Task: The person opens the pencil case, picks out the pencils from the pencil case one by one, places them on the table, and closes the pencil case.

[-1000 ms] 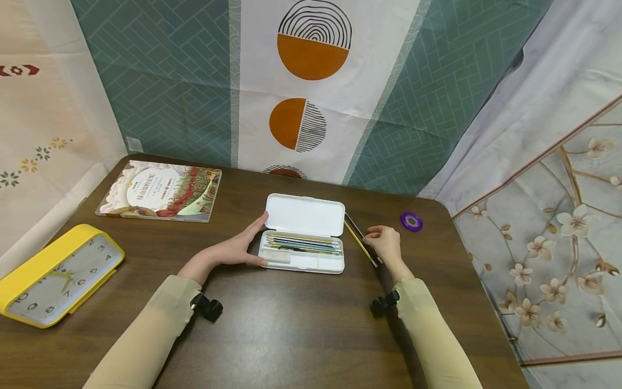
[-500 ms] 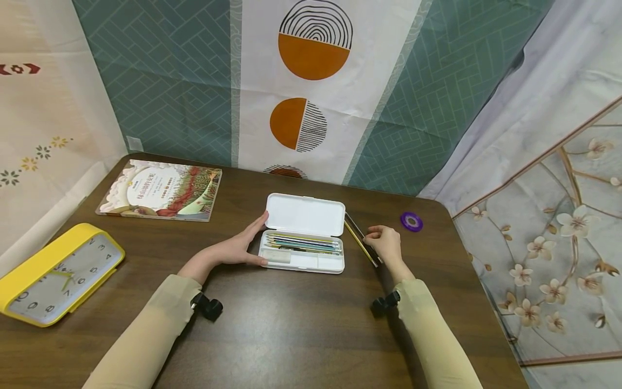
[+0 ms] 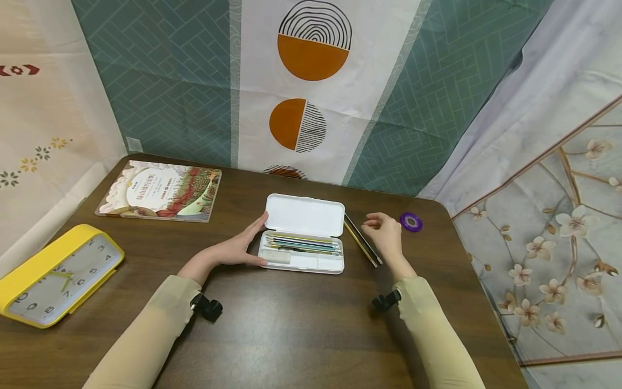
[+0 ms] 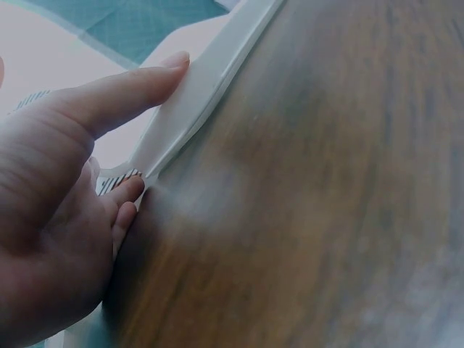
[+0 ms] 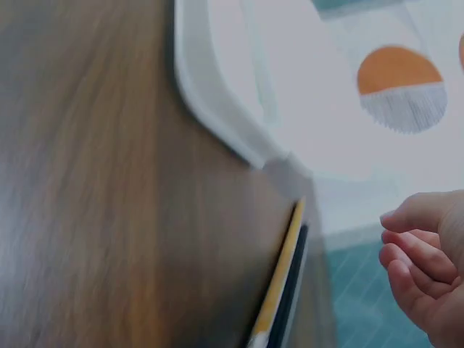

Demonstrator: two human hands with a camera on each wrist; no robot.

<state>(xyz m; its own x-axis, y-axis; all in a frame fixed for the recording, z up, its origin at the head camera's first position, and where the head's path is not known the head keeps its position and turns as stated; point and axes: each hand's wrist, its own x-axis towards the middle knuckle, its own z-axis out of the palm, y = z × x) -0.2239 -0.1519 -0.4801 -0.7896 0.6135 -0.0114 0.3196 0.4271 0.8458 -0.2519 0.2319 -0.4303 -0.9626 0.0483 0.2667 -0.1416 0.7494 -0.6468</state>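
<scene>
A white pencil case (image 3: 304, 261) lies with its lid raised at the middle of the table. Several pencils (image 3: 303, 243) and a whitish block (image 3: 277, 256) rest inside it. My left hand (image 3: 235, 249) spreads along the case's left side, thumb touching its front edge (image 4: 196, 87) and fingers near the lid. Right of the case lie a yellow-and-black pencil (image 3: 359, 243) and a dark pencil (image 3: 366, 242), side by side. Just to their right, my right hand (image 3: 386, 235) hovers with loosely bent fingers, nothing between them; in the right wrist view, the fingers are apart from both pencils.
A purple tape-like ring (image 3: 411, 221) lies beyond my right hand. At the back left is an illustrated book (image 3: 160, 192). A yellow clock (image 3: 63, 275) stands at the left edge. Patterned cloth (image 3: 311, 108) hangs behind the brown table (image 3: 301, 324).
My right hand has let go of the dark pencil and lifted slightly away, up and back. That pencil now lies closer alongside the yellow-and-black one. My left hand stays put.
</scene>
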